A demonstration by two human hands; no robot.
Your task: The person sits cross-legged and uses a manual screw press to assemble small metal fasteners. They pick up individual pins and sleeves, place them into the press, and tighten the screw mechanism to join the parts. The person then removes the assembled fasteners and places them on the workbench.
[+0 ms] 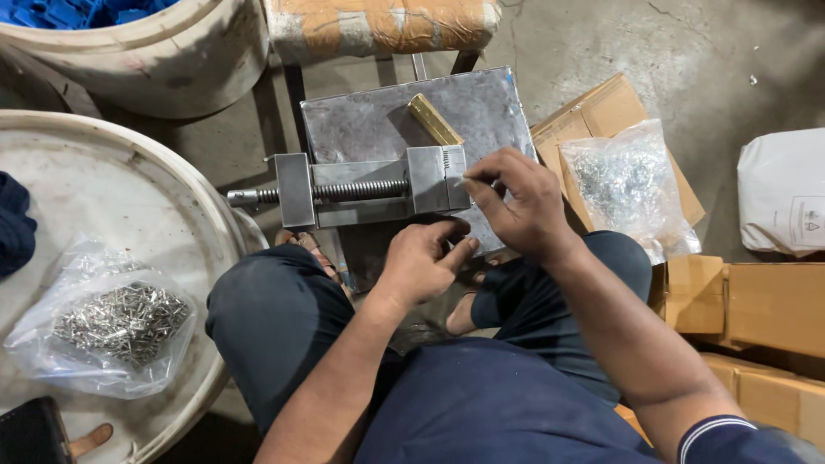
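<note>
Steel is the material of the small vise (369,189), which is set at the near edge of a grey metal plate (481,107) at the centre of the view, its threaded screw pointing toward 9 o'clock. The right hand (516,202) is held at the vise's 3 o'clock end, its fingers (478,191) pinched together against the jaw block; whether a small part is gripped between them cannot be told. The left hand (421,262) is placed just below the vise at 6 o'clock, its fingers curled loosely and nothing seen in them. A brass bar (434,119) is laid on the plate just beyond the vise at 12 o'clock. A clear bag of small metal parts (116,326) is seen on a round white drum lid (112,189) at 8 o'clock, and a second such bag (623,185) is rested on a cardboard box (601,107) at 3 o'clock.
</note>
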